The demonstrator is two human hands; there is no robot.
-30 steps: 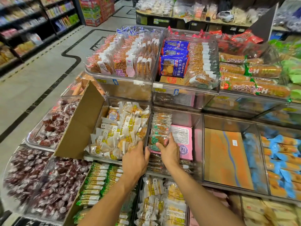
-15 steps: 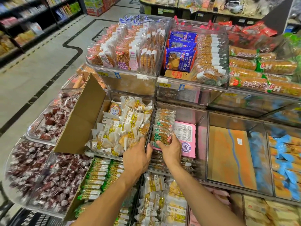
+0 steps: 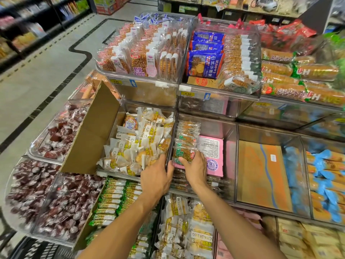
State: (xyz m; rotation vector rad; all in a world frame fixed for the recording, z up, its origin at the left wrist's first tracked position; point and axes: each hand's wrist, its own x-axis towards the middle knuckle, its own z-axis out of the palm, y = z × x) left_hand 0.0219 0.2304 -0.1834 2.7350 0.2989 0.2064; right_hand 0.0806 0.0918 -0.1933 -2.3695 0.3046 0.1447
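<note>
The right hand (image 3: 195, 168) grasps the nearest snack packet (image 3: 183, 154), thumb on its near face and fingers curled round its right edge. That packet stands on edge at the near end of a row of snack packets (image 3: 187, 133), which runs away along the left wall of a clear plastic bin (image 3: 230, 146) on the middle tier of the display. The row rests on a pink box (image 3: 214, 156) lying flat in the bin's bottom.

Just to the left, the left hand (image 3: 156, 177) holds nothing. Its fingers are stretched out over the divider (image 3: 172, 131) between this bin and the next, with the thumb on the divider's right side, close to the right hand.

The bin to the left is heaped with white-and-yellow wrapped biscuits (image 3: 138, 143), and a brown cardboard flap (image 3: 91, 131) leans at its left side. Farther left lie bins of dark red wrapped sweets (image 3: 59, 133). To the right of the pink box, the neighbouring bin holds a flat orange carton (image 3: 261, 174), and past that, blue-wrapped rolls (image 3: 326, 176).
</note>
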